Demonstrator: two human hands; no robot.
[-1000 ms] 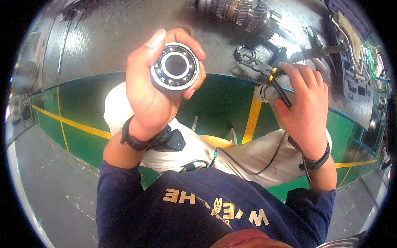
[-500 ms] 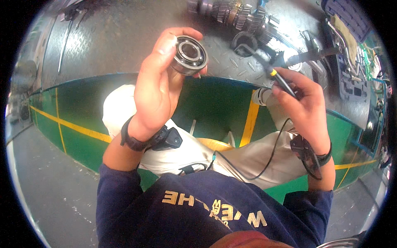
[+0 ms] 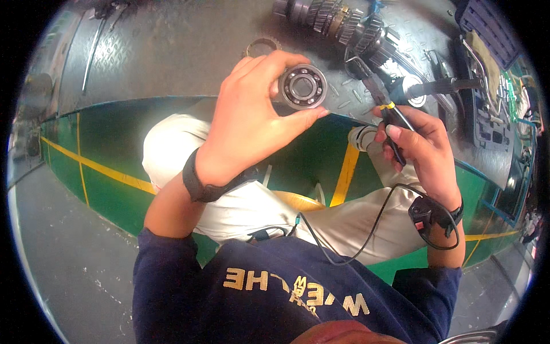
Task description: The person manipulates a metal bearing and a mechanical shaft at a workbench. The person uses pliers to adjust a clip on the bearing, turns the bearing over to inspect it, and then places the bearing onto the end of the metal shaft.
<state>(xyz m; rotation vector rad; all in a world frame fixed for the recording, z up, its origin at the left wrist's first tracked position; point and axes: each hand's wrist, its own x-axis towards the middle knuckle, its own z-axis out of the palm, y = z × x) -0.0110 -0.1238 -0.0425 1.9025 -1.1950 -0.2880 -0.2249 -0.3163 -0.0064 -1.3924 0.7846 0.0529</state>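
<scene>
My left hand [image 3: 246,109] grips a steel ball bearing [image 3: 316,90] by its rim, thumb below and fingers above. The bearing's face is turned up to me, and the balls show between its inner and outer rings. To the right of it, my right hand [image 3: 421,135] is closed round bent-nose pliers [image 3: 376,90] with black handles and a yellow band. The jaws point up and left, over the table's near edge, apart from the bearing. Several fingers lie hidden behind the handles.
A gear shaft [image 3: 338,24] lies on the metal tabletop [image 3: 166,51] ahead. Beyond my left hand is a thin ring [image 3: 263,43]. A splined shaft [image 3: 444,87] and a tool case [image 3: 492,123] are at the right. A cable [image 3: 372,229] hangs from my right wrist.
My left hand has moved right with the bearing and turned its face more toward me. The pliers have rolled in my right hand, and both handles now show.
</scene>
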